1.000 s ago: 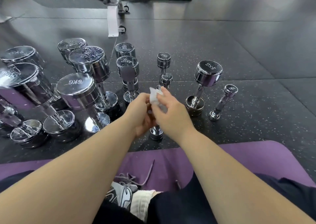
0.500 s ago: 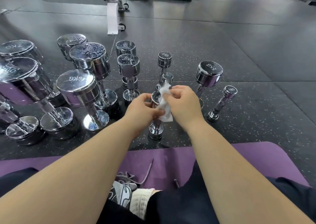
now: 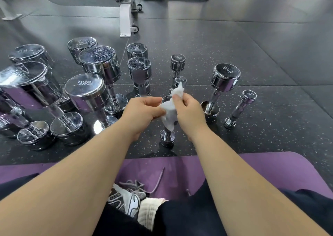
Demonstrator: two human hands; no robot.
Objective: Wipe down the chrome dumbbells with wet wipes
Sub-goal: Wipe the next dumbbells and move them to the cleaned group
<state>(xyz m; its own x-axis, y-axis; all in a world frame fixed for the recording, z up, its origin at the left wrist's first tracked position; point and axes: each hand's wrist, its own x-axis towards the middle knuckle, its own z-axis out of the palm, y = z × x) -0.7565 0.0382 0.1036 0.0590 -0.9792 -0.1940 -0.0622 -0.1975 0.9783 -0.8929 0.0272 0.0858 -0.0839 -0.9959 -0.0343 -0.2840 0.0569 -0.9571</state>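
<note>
on the floor (image 3: 234, 46) a small dumbbell (image 3: 167, 138) stands upright; left hand (image 3: 142, 111) and right hand (image 3: 189, 111) pinch the wipe (image 3: 169, 113).

The speckled rubber floor (image 3: 270, 127) carries chrome dumbbells (image 3: 100, 64) standing on end: the heaviest at 9 o'clock, a small dumbbell (image 3: 167, 138) at centre, a 5KG dumbbell (image 3: 226, 77) and a 1KG dumbbell (image 3: 238, 110) at 2. A purple mat (image 3: 270, 171) lies at 6, a white bench foot (image 3: 125, 19) at 11
</note>
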